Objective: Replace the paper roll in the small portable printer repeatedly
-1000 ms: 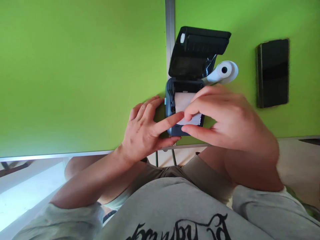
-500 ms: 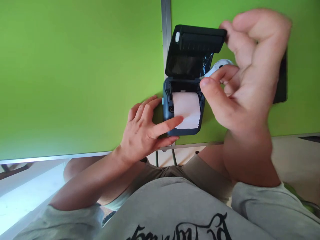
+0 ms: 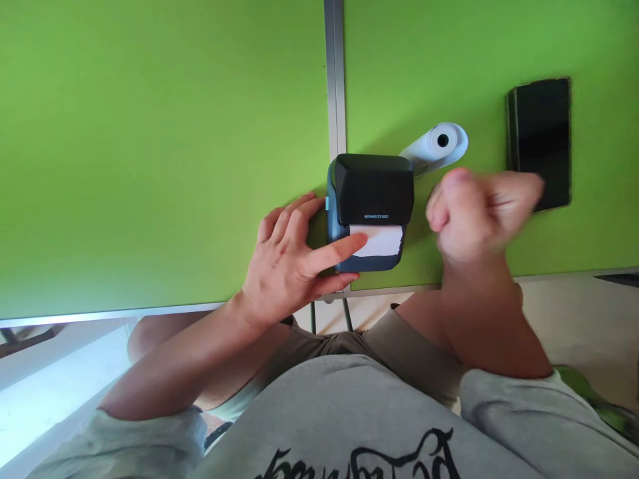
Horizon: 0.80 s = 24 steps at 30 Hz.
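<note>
A small dark printer [image 3: 373, 189] stands near the table's front edge with its black lid down. White paper [image 3: 382, 243] sticks out from under the lid and lies over the printer's front, its end ragged. My left hand [image 3: 294, 256] is at the printer's left side, index finger pressing on the paper, thumb at the front corner and the other fingers spread along the side; it steadies the printer. To the right of the printer, my right hand [image 3: 474, 216] hangs in the air, blurred, its fingers curled in and touching nothing that I can see.
Behind the printer to the right lies a white paper roll [image 3: 443, 141] with a dark core. A black phone-like device [image 3: 543, 143] rests farther right. A metal strip [image 3: 335, 73] runs across the green table [image 3: 164, 153].
The printer's lid has swung down from raised to closed over the paper. My right hand has let go of the lid, moved down and curled its fingers. My left hand has stayed put.
</note>
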Tool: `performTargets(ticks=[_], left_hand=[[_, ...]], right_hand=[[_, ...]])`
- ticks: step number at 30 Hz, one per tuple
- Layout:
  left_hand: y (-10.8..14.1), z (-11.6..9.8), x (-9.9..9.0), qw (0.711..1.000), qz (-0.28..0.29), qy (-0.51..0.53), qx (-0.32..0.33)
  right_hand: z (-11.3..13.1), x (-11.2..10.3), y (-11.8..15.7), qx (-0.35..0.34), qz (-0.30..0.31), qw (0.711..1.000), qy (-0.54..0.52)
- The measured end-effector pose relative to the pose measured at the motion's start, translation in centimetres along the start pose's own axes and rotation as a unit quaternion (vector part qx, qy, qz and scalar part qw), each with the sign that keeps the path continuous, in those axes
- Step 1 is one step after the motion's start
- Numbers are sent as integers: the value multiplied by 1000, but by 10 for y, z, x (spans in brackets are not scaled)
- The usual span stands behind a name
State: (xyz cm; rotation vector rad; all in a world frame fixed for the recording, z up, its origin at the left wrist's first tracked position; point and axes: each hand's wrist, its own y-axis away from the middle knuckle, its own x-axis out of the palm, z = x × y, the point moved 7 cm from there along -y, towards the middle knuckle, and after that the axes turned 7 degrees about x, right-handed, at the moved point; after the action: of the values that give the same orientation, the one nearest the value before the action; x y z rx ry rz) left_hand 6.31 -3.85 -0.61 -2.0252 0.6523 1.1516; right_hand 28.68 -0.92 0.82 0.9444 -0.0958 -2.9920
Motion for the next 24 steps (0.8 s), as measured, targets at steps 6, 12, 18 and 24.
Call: performTargets(ticks=[6,12,18,24], left_hand=[[-1,2,0,1000,-7,-2,-16],[-5,0,0,999,-5,-29,-22],[-5,-2,-2,999,-15,-29,-15],[-5,-2,-3,999,-17,-26,-15]], right_hand=[[3,13,-5,24,-26,999,-13],[8,15,-9,38,-11,999,-21],[9,18,-11,33,-2,999,-21],[11,17,-11,26,15,1000,-8]])
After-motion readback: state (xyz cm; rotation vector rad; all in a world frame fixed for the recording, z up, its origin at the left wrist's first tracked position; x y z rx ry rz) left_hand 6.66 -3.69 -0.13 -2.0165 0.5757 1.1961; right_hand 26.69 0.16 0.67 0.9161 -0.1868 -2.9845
